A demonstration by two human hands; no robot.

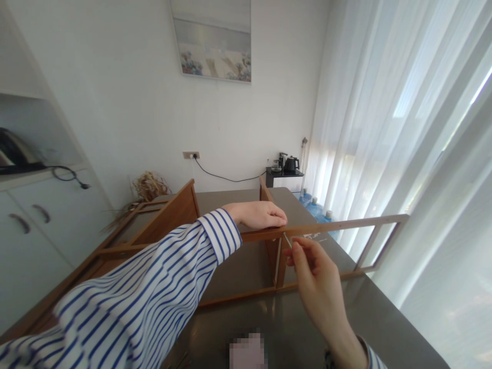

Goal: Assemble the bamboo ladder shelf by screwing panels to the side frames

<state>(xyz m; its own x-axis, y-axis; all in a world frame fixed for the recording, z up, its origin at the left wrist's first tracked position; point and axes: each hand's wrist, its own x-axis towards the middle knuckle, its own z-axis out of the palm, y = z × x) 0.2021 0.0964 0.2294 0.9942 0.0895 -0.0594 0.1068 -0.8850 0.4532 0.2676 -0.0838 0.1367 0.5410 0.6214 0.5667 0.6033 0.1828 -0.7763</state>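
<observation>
A brown wooden furniture frame stands on its side on the dark table, with upright boards joined to its long rails. My left hand lies over the top rail, its fingers bent down around the wood. Just to the right and below, my right hand pinches a thin metal hex key between thumb and fingers. The key's far tip meets the rail's underside, close to where an upright board joins it. My right fingers cover the key's near end.
The grey-brown table extends under the frame. Small white pieces lie behind the top rail. Beyond are a side stand with a black kettle, blue water bottles, and sheer curtains on the right.
</observation>
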